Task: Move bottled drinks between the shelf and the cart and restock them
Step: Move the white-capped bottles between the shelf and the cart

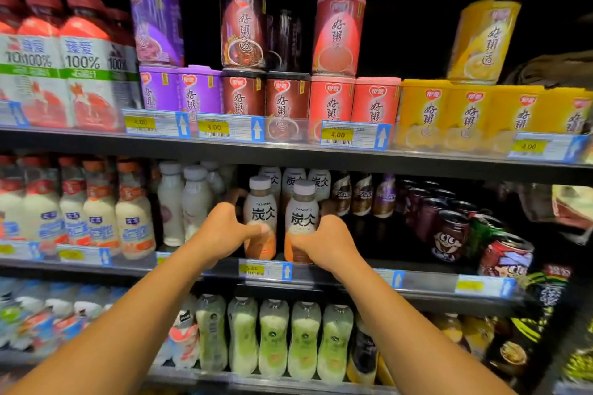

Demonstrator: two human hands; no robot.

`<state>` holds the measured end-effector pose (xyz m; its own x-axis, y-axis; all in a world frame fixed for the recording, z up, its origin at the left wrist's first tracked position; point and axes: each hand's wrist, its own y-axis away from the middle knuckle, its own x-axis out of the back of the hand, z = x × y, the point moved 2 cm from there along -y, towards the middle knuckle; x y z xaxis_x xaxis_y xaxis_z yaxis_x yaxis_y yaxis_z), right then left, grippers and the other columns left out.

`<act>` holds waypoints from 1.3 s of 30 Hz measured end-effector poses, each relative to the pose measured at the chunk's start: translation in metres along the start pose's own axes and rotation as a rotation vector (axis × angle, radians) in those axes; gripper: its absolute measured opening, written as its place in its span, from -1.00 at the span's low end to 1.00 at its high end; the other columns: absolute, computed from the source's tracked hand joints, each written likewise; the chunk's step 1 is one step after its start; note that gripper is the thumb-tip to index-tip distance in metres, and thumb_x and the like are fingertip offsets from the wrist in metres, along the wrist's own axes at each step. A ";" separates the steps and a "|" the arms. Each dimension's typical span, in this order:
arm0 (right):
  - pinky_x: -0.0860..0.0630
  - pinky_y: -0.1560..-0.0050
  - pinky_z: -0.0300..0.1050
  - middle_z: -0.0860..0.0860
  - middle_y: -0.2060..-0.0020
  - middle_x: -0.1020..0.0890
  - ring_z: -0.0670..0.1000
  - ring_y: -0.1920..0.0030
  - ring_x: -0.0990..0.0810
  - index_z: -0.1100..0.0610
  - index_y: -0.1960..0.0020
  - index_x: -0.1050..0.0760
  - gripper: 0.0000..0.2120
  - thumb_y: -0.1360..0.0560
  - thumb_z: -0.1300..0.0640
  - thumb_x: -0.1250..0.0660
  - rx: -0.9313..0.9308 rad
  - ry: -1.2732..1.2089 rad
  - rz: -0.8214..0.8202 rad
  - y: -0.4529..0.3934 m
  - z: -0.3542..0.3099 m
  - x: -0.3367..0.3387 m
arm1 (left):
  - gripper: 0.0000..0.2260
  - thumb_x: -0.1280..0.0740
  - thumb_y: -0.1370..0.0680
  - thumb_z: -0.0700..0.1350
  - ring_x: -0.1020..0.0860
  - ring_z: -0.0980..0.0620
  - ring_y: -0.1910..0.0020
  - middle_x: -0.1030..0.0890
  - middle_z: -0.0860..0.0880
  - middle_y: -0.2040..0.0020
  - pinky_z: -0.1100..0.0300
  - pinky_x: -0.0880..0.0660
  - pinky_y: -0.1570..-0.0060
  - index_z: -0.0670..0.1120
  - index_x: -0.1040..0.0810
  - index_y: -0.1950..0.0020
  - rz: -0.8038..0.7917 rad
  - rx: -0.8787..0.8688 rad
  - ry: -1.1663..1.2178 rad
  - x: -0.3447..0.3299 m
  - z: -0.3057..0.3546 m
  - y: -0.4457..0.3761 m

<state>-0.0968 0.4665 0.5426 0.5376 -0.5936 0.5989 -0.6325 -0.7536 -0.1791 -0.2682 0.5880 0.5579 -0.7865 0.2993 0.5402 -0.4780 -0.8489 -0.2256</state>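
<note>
Two upright coffee bottles labelled "TANBING" stand at the front edge of the middle shelf, caps at 12 o'clock. The left hand grips the left bottle; the right hand grips the right bottle, covering its lower label. A price tag below reads "5.00". Dark bottles at 2 o'clock read "NESCAFE", partly blurred.

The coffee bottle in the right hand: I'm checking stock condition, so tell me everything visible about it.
The plastic coffee bottle with the pale grey cap stands upright at the front of the middle shelf. A white label with black characters wraps its upper body; brown drink shows below. The right hand grips its lower half. It stands close beside the matching bottle held by the left hand.
</note>
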 end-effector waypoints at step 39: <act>-0.68 -0.11 0.12 0.10 -0.10 -0.71 0.19 -0.10 -0.71 0.05 -0.20 -0.44 -0.59 -0.41 0.09 -0.47 -0.026 0.069 0.190 -0.090 -0.018 -0.040 | -0.62 -0.48 -0.51 -0.16 -0.61 -0.22 -0.26 -0.65 -0.19 -0.28 0.07 -0.51 -0.19 -0.16 -0.55 -0.31 0.092 -0.133 -0.104 -0.037 -0.014 -0.092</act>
<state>-0.0714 0.5629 0.5492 0.3685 -0.7026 0.6087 -0.7336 -0.6219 -0.2738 -0.2009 0.6610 0.5471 -0.7879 0.1713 0.5915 -0.4592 -0.8034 -0.3791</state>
